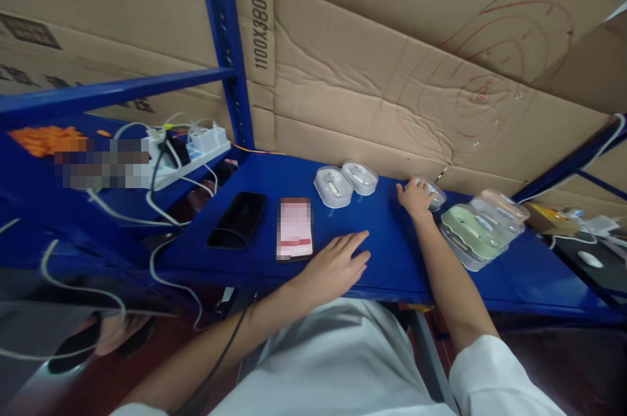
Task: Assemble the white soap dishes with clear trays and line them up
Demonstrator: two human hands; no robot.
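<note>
My left hand (pixel 337 266) lies on the blue table, fingers apart and nothing in it, just right of a phone with a lit screen (pixel 294 233). My right hand (pixel 416 197) reaches to the back of the table, its fingers spread over the left side of a clear plastic case (pixel 437 196); whether it grips the case is hard to make out. Two similar clear cases, one (pixel 334 187) and another (pixel 360 178), sit side by side at the back middle. Several stacked cases, with a green one (pixel 473 231) on top, are right of my right forearm.
A dark phone (pixel 238 220) lies at the left of the blue table (pixel 392 272). Further left are a power strip (pixel 196 155) and loose cables. Cardboard (pixel 343 76) walls the back behind a blue metal post (pixel 228 44). A white mouse (pixel 590 259) is far right.
</note>
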